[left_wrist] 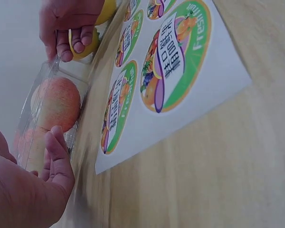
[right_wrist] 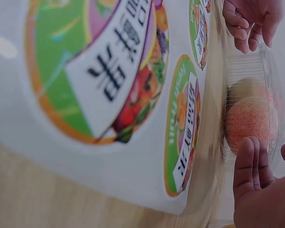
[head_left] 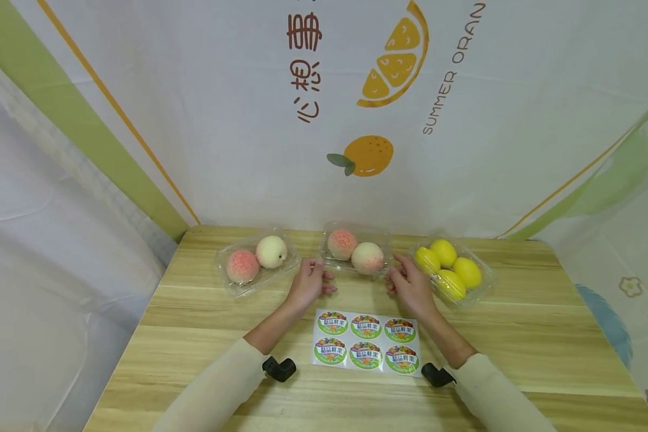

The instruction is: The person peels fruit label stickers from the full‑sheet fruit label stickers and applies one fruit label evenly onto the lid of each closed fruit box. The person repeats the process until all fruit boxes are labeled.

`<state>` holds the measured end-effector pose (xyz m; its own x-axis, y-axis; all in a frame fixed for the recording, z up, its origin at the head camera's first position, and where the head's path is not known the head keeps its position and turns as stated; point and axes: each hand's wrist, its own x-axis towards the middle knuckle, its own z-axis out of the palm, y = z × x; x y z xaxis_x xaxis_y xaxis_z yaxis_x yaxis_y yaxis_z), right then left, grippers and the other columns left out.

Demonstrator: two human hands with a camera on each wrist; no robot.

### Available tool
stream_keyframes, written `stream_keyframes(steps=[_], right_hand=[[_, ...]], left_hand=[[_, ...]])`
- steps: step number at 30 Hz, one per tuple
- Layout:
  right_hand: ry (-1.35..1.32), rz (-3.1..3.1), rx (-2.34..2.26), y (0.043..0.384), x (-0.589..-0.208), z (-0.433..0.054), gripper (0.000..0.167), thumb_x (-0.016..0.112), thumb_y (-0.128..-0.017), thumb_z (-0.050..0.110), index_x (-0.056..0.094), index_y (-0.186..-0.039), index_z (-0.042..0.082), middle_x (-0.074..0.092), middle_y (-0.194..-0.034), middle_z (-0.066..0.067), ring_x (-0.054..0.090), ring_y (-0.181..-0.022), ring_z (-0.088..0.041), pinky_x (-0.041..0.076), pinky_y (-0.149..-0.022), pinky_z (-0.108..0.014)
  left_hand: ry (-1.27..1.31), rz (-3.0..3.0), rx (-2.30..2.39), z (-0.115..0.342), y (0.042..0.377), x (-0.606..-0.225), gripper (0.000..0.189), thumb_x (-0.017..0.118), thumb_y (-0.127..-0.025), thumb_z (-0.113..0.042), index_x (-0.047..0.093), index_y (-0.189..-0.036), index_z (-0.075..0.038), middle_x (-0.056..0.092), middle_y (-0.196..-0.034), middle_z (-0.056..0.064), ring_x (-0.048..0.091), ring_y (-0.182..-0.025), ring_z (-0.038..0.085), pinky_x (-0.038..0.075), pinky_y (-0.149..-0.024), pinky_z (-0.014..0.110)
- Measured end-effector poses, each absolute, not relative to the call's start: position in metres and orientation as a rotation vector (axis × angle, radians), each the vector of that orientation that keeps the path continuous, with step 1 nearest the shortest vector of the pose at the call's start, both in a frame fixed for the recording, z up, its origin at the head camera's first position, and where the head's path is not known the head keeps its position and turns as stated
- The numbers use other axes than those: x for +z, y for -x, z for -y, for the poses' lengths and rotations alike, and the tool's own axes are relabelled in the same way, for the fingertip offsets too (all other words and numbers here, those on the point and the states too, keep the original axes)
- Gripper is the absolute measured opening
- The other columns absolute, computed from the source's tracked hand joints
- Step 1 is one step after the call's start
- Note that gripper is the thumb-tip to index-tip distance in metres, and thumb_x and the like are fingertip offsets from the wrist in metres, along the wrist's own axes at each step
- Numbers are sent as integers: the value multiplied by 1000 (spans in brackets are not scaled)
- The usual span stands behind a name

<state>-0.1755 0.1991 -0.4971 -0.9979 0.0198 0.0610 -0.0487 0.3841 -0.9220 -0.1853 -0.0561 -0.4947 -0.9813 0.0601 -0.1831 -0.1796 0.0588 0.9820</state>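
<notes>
Head view: middle box (head_left: 341, 266), two peaches (head_left: 342, 243) inside, sits at the back of the table (head_left: 205, 336), between left hand (head_left: 308, 282) and right hand (head_left: 412, 289). Both hands loosely spread, not clenched — contact with the box unclear. Sticker sheet (head_left: 366, 340) lies nearer; lemon box (head_left: 477, 289) just beside right hand.

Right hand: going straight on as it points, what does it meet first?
The right hand would likely meet the middle clear box of peaches first; whether they touch now is unclear.
</notes>
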Motion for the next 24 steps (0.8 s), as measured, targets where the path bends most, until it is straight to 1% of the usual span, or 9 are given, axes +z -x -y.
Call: stream_keyframes(steps=[6,11,17,24], right_hand=[[11,2545,1782,176,-496,-198,51,56,-113,10,47,-160,-8,72,-106,-27,67,-77,-23,59,-65,-25],[39,2542,1803,177,-497,-197,51,57,-112,9,48,-160,-7,71,-107,-26,66,-76,-22,57,-64,-24],[39,2546,1825,178,-496,-197,49,57,-112,7,49,-158,-8,69,-105,-26,63,-73,-23,54,-62,-24],[40,2555,1820,178,-494,-197,49,57,-111,6,49,-157,-10,68,-102,-23,60,-71,-20,51,-60,-23]], left_hand=[[147,-2162,2040,55,187,-495,34,36,-123,-25,45,-135,5,70,-112,25,75,-79,22,64,-76,32],[155,-2151,2025,54,187,-493,36,35,-122,-24,44,-140,6,69,-113,25,74,-78,19,64,-77,32],[146,-2091,2052,54,185,-490,37,34,-123,-23,40,-143,7,65,-116,27,71,-80,22,64,-80,33],[150,-2079,2059,55,185,-489,36,34,-122,-23,41,-141,7,65,-115,27,70,-78,20,63,-79,32]])
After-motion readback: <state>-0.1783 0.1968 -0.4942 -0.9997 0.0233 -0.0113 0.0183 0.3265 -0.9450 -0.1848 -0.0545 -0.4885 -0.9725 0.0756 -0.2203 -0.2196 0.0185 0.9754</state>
